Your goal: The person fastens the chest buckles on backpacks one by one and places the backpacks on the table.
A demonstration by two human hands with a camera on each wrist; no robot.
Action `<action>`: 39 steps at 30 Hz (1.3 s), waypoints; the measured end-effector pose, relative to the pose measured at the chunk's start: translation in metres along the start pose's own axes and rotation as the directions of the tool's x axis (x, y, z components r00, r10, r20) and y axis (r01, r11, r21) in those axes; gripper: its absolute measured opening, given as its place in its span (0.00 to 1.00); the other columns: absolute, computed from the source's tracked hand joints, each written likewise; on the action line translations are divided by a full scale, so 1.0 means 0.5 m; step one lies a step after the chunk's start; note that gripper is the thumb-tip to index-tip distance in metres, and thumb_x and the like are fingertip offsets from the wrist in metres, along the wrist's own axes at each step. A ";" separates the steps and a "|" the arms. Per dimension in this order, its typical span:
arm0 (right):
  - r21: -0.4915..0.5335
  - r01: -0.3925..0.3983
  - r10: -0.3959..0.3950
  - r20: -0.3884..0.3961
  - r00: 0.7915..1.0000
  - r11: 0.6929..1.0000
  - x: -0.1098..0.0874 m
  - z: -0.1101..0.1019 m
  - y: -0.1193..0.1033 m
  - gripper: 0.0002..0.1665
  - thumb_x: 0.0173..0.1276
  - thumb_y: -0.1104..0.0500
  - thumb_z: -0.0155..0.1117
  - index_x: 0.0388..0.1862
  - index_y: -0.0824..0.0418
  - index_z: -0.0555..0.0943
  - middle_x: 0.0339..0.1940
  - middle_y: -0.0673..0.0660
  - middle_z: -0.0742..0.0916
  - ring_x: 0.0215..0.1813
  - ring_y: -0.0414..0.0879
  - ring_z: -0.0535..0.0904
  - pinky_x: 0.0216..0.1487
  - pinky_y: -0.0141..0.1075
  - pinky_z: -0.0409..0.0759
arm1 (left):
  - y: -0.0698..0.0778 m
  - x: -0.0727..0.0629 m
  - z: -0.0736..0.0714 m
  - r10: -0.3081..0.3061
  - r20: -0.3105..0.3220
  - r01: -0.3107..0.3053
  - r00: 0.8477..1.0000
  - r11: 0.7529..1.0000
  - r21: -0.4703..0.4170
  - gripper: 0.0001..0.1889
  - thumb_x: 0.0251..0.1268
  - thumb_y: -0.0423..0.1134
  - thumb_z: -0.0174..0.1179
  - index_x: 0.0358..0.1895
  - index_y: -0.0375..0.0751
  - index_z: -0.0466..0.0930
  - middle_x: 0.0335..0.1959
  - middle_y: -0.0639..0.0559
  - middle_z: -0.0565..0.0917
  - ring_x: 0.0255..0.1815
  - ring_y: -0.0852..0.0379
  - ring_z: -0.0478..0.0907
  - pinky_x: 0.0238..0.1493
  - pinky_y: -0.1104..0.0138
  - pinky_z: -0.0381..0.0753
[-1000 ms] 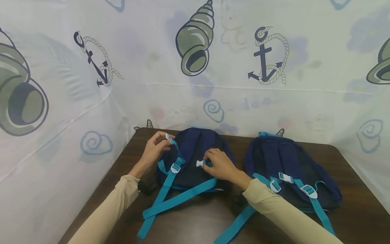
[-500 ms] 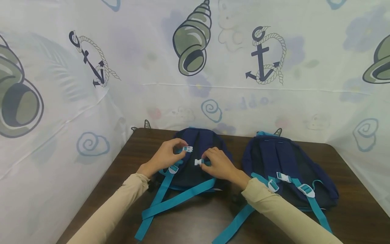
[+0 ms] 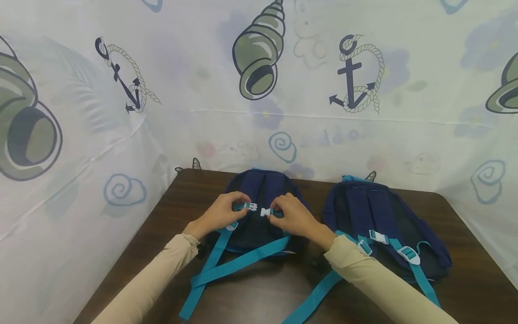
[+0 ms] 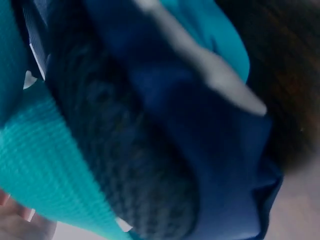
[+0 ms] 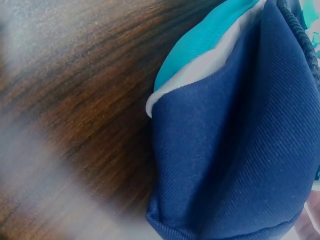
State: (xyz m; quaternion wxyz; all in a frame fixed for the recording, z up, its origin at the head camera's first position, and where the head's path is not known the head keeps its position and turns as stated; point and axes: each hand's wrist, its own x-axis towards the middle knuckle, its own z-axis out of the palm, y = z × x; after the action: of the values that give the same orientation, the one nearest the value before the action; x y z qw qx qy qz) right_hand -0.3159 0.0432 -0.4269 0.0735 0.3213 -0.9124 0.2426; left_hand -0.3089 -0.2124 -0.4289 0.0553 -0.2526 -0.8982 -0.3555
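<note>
A navy backpack (image 3: 259, 238) lies with its strap side up in the middle of the head view. Over it my left hand (image 3: 221, 211) pinches the pronged half of a white side-release buckle (image 3: 252, 206) by its teal webbing. My right hand (image 3: 293, 215) grips the white socket half (image 3: 265, 212), which faces the prongs across a small gap. In the left wrist view, a teal strap (image 4: 50, 155) and the pack's dark mesh (image 4: 125, 130) fill much of the picture. The right wrist view shows the pack's navy side (image 5: 235, 125), with fingers (image 5: 312, 217) at the lower right edge.
To the right lies a second navy backpack (image 3: 370, 207), its white chest buckle (image 3: 378, 236) fastened. Loose teal straps (image 3: 238, 263) cross in front of the first pack on the brown wooden table (image 3: 259, 292). A white patterned cloth (image 3: 194, 81) hangs behind and at the left.
My left hand has moved right and slightly down, bringing the pronged buckle half from the pack's left side to just beside the socket half. My right hand has stayed nearly in place.
</note>
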 end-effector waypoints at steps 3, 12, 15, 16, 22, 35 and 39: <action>0.001 0.001 -0.001 -0.005 1.000 1.000 0.001 -0.002 0.001 0.12 0.64 0.53 0.69 0.44 0.57 0.84 0.39 0.50 0.86 0.41 0.42 0.72 0.43 0.35 0.73 | -0.003 -0.004 0.008 -0.009 -0.004 0.009 1.000 1.000 -0.018 0.14 0.68 0.38 0.62 0.54 0.42 0.82 0.51 0.50 0.85 0.52 0.54 0.80 0.56 0.57 0.80; 0.006 0.043 -0.043 -0.012 0.999 0.999 -0.003 0.000 0.001 0.14 0.66 0.53 0.69 0.46 0.60 0.85 0.40 0.52 0.87 0.40 0.43 0.72 0.41 0.35 0.72 | -0.001 -0.017 0.033 -0.050 -0.031 0.047 0.998 0.994 -0.095 0.13 0.69 0.38 0.63 0.54 0.45 0.82 0.51 0.51 0.85 0.54 0.53 0.81 0.51 0.61 0.82; 0.005 0.053 -0.053 -0.017 0.998 0.999 -0.004 0.002 0.003 0.14 0.67 0.53 0.69 0.46 0.60 0.85 0.40 0.52 0.87 0.40 0.43 0.72 0.42 0.36 0.72 | 0.001 -0.020 0.035 -0.055 -0.032 0.052 0.998 0.992 -0.113 0.13 0.69 0.39 0.63 0.55 0.44 0.82 0.53 0.51 0.85 0.56 0.52 0.81 0.53 0.59 0.82; 0.007 0.055 -0.055 -0.017 0.998 0.998 -0.005 0.002 0.003 0.14 0.67 0.53 0.69 0.47 0.60 0.85 0.40 0.52 0.87 0.40 0.43 0.72 0.42 0.36 0.72 | 0.001 -0.021 0.036 -0.059 -0.032 0.055 0.998 0.992 -0.116 0.14 0.69 0.39 0.63 0.55 0.44 0.82 0.53 0.51 0.85 0.56 0.51 0.81 0.53 0.58 0.82; -0.003 0.081 -0.081 -0.027 0.996 0.997 -0.009 0.011 0.006 0.14 0.69 0.52 0.68 0.47 0.59 0.84 0.41 0.52 0.86 0.40 0.42 0.71 0.43 0.35 0.70 | -0.002 -0.022 0.044 -0.050 -0.023 0.047 0.999 0.993 -0.111 0.14 0.69 0.39 0.63 0.55 0.45 0.82 0.53 0.52 0.85 0.57 0.52 0.81 0.56 0.56 0.81; -0.020 0.146 -0.147 -0.030 0.989 0.989 -0.010 0.018 0.007 0.15 0.71 0.52 0.65 0.49 0.61 0.83 0.43 0.54 0.86 0.45 0.45 0.73 0.48 0.39 0.76 | 0.010 -0.010 0.057 0.023 -0.046 -0.025 0.999 0.998 -0.053 0.19 0.68 0.37 0.64 0.60 0.36 0.79 0.57 0.45 0.85 0.58 0.49 0.82 0.57 0.54 0.82; -0.040 0.157 -0.158 -0.022 0.987 0.987 -0.007 0.025 0.004 0.14 0.71 0.53 0.66 0.48 0.62 0.83 0.43 0.54 0.86 0.44 0.45 0.73 0.48 0.39 0.76 | 0.009 -0.011 0.061 0.028 -0.044 -0.029 0.999 0.999 -0.033 0.20 0.68 0.37 0.64 0.61 0.36 0.79 0.56 0.44 0.85 0.57 0.49 0.82 0.54 0.55 0.83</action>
State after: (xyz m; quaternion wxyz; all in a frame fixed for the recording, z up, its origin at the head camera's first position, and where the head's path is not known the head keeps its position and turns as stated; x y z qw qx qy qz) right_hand -0.3142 0.0403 -0.4397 0.1102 0.3880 -0.8875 0.2228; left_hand -0.2995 -0.1917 -0.4502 0.0758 -0.2585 -0.8870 -0.3751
